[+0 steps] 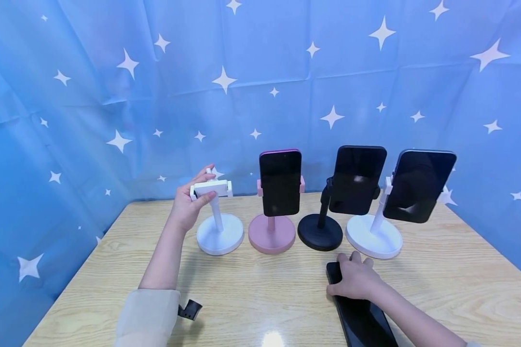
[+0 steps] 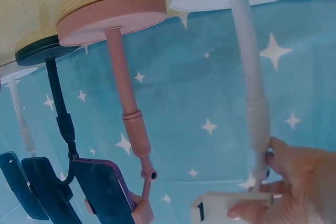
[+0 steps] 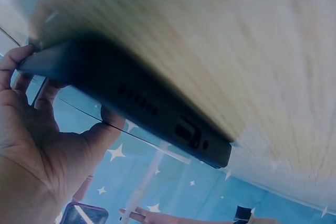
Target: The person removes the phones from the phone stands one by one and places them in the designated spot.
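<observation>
At the left end of the row, my left hand (image 1: pixel 190 205) holds the head of a white phone stand (image 1: pixel 220 236). The thumb lies on the front of its holder (image 2: pixel 215 205) and the fingers pass behind. No phone sits in that holder. My right hand (image 1: pixel 357 280) grips a black phone (image 1: pixel 362 320) lying on the table, thumb on the left edge and fingers over the far part. The right wrist view shows the phone's end with its port (image 3: pixel 186 131) close up; the fingers (image 3: pixel 47 98) reach round its edges.
To the right of the held stand, a pink stand (image 1: pixel 271 236), a black stand (image 1: pixel 320 233) and another white stand (image 1: pixel 375 238) each carry a dark-screened phone. A blue star-patterned cloth (image 1: pixel 252 106) hangs behind the wooden table (image 1: pixel 260 284). A small black piece (image 1: pixel 191 310) shows beside the left cuff.
</observation>
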A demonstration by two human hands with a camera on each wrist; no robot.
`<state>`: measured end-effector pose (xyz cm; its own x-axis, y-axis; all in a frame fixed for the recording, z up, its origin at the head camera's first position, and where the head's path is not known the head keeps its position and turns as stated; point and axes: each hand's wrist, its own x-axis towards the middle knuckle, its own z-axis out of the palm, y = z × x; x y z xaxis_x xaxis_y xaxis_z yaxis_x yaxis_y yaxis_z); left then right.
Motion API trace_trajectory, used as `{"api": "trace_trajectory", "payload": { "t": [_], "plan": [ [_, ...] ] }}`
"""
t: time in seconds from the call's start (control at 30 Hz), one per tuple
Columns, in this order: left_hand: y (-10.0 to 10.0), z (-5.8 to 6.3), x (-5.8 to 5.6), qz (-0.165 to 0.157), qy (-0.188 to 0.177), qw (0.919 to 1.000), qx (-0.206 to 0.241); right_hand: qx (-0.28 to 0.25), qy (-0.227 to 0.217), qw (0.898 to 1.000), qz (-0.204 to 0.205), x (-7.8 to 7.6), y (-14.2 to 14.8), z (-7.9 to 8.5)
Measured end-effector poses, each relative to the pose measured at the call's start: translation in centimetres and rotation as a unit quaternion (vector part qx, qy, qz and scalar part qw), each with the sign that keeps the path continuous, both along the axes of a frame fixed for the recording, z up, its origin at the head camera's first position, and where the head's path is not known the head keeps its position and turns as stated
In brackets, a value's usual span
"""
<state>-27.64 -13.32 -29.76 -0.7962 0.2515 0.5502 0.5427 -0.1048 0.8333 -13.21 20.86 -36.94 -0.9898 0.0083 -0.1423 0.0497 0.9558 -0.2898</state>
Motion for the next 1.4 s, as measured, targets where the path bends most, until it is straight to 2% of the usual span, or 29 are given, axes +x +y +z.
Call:
{"api": "trace_trajectory", "payload": {
  "t": [0.27,0.5,0.7,0.8,0.97,1.07,1.2,1.4],
  "plan": [
    [-0.2,0.2,0.1,0.013,-0.019,0.9994,-0.027,0.000,-0.011,1.000,0.001,0.0,0.1,0.1],
    [0.0,-0.1,0.1,-0.001,-0.036,0.9993,0.011,0.014,-0.023,1.000,0.015,-0.2,0.1,0.0],
    [0.1,-0.2,0.0,-0.014,-0.046,0.9985,0.025,0.022,-0.026,0.999,0.026,-0.3,0.2,0.1],
    [0.3,-0.1,0.1,-0.023,-0.061,0.9966,0.050,0.025,-0.027,0.999,0.029,-0.3,0.2,0.1],
    [0.8,0.1,0.5,-0.038,-0.092,0.9874,0.123,0.031,-0.031,0.998,0.033,-0.4,0.2,0.2],
    [1.1,0.2,0.9,-0.026,-0.101,0.9842,0.144,0.032,-0.032,0.998,0.036,-0.5,0.2,0.2],
    [1.1,0.3,1.6,0.010,-0.119,0.9814,0.151,0.037,-0.033,0.998,0.039,-0.5,0.2,0.2],
    [0.5,-0.3,3.1,0.079,-0.173,0.9753,0.113,0.037,-0.031,0.998,0.043,-0.6,0.3,0.2]
  ]
}}
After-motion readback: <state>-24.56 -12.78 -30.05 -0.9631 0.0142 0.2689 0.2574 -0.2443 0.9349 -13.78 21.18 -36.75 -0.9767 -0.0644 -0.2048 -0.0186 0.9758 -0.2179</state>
